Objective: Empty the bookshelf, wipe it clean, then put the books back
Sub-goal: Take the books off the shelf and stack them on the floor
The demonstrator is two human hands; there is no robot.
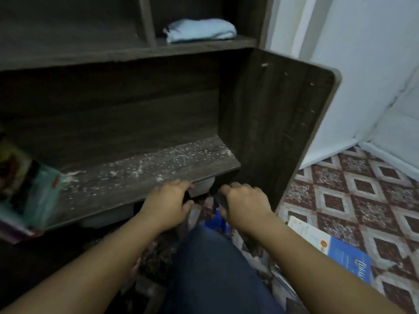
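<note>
Book, blue and white, lies flat on the patterned tile floor near right, its long axis running far-left to near-right. Past a denim knee, the left grip and right grip curl at the front edge of the dark wood-grain bookshelf; whether they hold anything I cannot tell. Its dust-flecked lower shelf runs left to right, with leaning books at left. Farther up lies a folded pale-blue cloth.

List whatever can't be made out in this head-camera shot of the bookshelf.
Head view:
- What the left hand and right hand grip, if anything: their fingertips curl out of sight below the dusty shelf.
- Books at left: blurred, cut by the frame edge.
- Blue book on the floor: title blurred.
</note>
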